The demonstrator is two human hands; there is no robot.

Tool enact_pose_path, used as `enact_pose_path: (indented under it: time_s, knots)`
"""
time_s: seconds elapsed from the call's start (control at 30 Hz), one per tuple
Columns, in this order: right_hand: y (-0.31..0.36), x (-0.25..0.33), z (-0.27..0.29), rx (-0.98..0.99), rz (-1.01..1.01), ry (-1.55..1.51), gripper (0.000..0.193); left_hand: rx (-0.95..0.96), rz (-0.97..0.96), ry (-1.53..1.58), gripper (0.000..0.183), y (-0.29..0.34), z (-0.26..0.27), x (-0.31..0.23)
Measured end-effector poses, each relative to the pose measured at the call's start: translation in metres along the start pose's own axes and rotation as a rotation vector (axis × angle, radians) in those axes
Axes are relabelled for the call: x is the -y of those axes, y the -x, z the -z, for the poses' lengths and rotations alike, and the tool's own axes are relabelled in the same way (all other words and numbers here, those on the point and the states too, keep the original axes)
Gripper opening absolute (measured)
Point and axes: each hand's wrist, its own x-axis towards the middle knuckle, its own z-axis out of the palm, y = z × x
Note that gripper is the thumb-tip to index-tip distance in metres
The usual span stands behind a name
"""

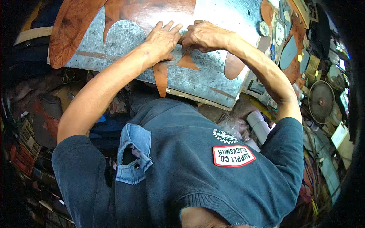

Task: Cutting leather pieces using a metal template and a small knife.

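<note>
A large brown leather sheet (152, 9) lies over the far part of a grey metal-topped table (121, 41). My left hand (162, 40) rests on the leather near its cut edge, fingers spread. Close beside it, my right hand (205, 36) is curled with its fingers closed; what it grips is hidden, though a small brown end shows between the two hands. Below the right hand sits a triangular leather scrap (188, 62). A pointed leather strip (161, 78) hangs toward the near table edge, just under the left wrist.
A curved leather piece (70, 38) overhangs the table's left side. Another rounded leather piece (233, 66) lies by my right forearm. At the right are a round tin-like object (262, 28), cluttered leather pieces and a fan (322, 102). A white roll (258, 125) sits below the table.
</note>
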Motion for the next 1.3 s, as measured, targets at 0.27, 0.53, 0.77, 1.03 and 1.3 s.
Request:
enact_pose_path:
  time_s: [0.27,0.53,0.77,1.03,1.3]
  knots:
    - [0.002,-0.007,-0.009,-0.045,0.002,0.005,0.02,0.005,0.002,-0.025,0.077,-0.001,0.003,-0.002]
    - [0.014,0.002,-0.012,-0.085,-0.057,0.011,0.018,0.035,0.003,-0.028,0.077,-0.003,0.006,-0.003]
    - [0.032,0.02,-0.033,-0.14,-0.255,-0.026,0.022,0.054,0.002,-0.031,0.081,-0.004,0.004,-0.003]
    - [0.05,0.062,-0.062,-0.401,-0.473,-0.271,0.024,0.037,-0.002,-0.043,0.082,-0.003,-0.003,-0.003]
    - [0.061,0.06,-0.058,-0.321,-0.623,-0.383,0.022,0.026,-0.002,-0.046,0.079,-0.003,0.001,0.0]
